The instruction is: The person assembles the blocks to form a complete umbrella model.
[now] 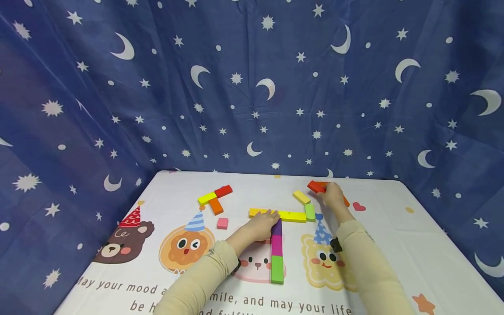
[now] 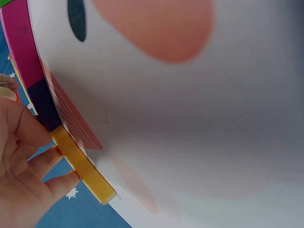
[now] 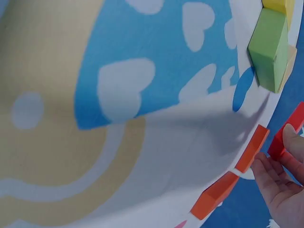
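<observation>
Head view: left hand (image 1: 260,226), fingers extended, touches a yellow block (image 2: 85,166); right hand (image 1: 334,195) pinches a red block (image 1: 316,187), probably mid-positioning; next likely calls for careful alignment.

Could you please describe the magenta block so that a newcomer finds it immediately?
On the white tablecloth, three blocks run from the yellow row toward the printed text. The magenta block is the middle one, its colour setting it apart from the dark purple block and green block.

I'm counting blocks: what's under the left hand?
The yellow row runs under the left hand, meeting the purple block. In the head view, fingers hide part of the row's top and any seam there.
</observation>
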The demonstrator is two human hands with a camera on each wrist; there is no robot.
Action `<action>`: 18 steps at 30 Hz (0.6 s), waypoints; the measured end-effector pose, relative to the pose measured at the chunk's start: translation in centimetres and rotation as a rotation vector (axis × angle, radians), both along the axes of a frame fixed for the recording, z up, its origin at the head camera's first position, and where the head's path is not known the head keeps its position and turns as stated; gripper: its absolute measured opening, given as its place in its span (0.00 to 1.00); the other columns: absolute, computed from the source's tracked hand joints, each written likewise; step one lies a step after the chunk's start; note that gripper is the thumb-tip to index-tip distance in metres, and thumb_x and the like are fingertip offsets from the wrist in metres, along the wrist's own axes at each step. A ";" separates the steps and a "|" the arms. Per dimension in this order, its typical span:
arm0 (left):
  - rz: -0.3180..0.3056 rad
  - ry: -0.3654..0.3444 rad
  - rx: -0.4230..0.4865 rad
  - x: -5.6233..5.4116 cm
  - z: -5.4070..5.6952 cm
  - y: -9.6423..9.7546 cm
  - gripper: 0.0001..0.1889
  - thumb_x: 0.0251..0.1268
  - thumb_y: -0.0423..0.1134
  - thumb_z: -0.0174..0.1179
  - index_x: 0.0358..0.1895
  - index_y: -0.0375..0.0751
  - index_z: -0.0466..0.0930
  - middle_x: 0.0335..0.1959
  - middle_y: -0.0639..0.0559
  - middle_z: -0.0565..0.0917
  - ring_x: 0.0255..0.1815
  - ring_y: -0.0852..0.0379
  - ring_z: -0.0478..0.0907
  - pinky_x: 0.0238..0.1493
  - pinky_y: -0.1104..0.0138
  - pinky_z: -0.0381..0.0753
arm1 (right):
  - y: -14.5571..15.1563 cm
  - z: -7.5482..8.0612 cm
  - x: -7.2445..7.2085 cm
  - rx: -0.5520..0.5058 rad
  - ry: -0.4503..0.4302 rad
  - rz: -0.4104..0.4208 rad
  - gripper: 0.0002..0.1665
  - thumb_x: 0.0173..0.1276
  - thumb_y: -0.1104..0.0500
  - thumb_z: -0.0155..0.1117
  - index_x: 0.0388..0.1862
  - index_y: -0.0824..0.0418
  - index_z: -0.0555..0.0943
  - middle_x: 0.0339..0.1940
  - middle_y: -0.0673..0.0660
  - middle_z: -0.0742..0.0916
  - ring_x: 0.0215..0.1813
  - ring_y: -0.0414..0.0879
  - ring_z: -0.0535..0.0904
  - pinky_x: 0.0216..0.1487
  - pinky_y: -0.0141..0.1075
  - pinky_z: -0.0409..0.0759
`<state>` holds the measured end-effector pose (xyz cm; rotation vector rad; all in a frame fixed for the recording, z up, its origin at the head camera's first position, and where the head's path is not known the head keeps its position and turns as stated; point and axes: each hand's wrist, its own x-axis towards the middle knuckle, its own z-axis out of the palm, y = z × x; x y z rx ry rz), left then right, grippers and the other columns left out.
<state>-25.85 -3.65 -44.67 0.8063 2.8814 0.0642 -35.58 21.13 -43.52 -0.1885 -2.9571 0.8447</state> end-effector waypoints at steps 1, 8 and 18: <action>0.001 0.000 0.000 0.0 -0.1 0.0 0.29 0.63 0.32 0.52 0.69 0.46 0.64 0.72 0.52 0.64 0.73 0.53 0.60 0.71 0.53 0.62 | -0.2 0.0 0.0 -0.006 -0.006 0.007 0.22 0.64 0.62 0.61 0.52 0.77 0.75 0.45 0.70 0.80 0.44 0.59 0.73 0.57 0.48 0.74; 0.002 -0.019 0.007 0.0 0.0 0.2 0.29 0.63 0.31 0.51 0.69 0.46 0.64 0.72 0.52 0.64 0.74 0.52 0.59 0.71 0.53 0.62 | -1.6 -0.1 -0.9 0.002 -0.056 0.054 0.24 0.66 0.62 0.61 0.57 0.76 0.74 0.51 0.71 0.80 0.48 0.59 0.75 0.61 0.48 0.75; 0.007 -0.029 0.006 -0.1 0.2 -0.1 0.29 0.63 0.31 0.52 0.69 0.45 0.64 0.72 0.52 0.64 0.74 0.52 0.59 0.71 0.52 0.62 | -4.3 -0.5 -3.4 0.042 -0.001 0.177 0.21 0.63 0.62 0.64 0.52 0.74 0.78 0.48 0.69 0.83 0.46 0.57 0.77 0.57 0.47 0.76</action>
